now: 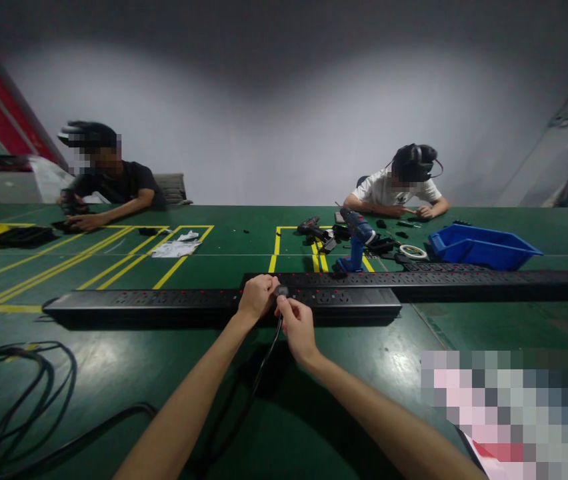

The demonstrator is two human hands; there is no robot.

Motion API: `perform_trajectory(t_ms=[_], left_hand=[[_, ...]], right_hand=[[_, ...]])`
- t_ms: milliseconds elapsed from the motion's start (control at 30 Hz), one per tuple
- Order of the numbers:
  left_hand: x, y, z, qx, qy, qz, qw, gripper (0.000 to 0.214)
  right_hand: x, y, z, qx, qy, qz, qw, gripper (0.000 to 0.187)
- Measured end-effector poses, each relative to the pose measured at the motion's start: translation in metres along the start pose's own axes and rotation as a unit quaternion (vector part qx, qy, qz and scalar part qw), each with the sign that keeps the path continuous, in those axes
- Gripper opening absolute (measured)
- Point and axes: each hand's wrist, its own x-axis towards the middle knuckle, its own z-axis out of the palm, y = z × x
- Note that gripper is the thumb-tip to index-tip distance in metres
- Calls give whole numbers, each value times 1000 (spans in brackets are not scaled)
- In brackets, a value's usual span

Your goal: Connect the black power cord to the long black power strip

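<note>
A long black power strip (164, 301) with rows of sockets lies across the table in front of me. At its top face, right of its middle, is a dark plug (281, 291) with a black cable (265, 363) running down toward me. My left hand (258, 297) is closed, its fingertips pinching the plug from the left. From the right and below, my right hand (298, 327) is closed on the plug too, thumb and index finger near where the cable leaves it. Fingers partly hide the plug, so I cannot tell whether it sits in a socket.
A second power strip (444, 288) lies just behind, reaching right. Beyond it are a blue cordless drill (357, 240), a blue bin (484, 248) and a tape roll (413, 252). Coiled cable (47, 380) lies at left. Two people (129, 187) sit across the green table (374, 360).
</note>
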Motion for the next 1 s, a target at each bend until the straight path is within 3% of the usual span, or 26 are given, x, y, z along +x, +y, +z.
perform_trajectory(t_ms=[200, 333, 533, 667, 733, 833, 900, 1000], left_hand=[[3, -5, 6, -49, 16, -23, 998, 46], [3, -5, 7, -55, 19, -27, 998, 46], [2, 1, 3, -55, 25, -48, 997, 49], [7, -1, -1, -105, 48, -84, 990, 49], [11, -6, -3, -129, 60, -111, 984, 48], [16, -15, -9, -123, 52, -138, 981, 45], [17, -22, -14, -78, 14, -149, 986, 48], [14, -29, -26, 12, -95, -170, 981, 73]], right_hand=[[-18, 17, -25, -99, -30, 3, 995, 53], [-26, 9, -51, -243, -83, 8, 966, 56], [-36, 1, -79, -340, -52, -29, 938, 49], [-28, -5, -105, -367, 66, -107, 922, 36], [-18, -6, -120, -412, 165, -160, 881, 32], [-2, 0, -142, -443, 313, -161, 824, 36], [6, 7, -154, -423, 377, -147, 810, 39], [15, 18, -167, -369, 445, -123, 807, 41]])
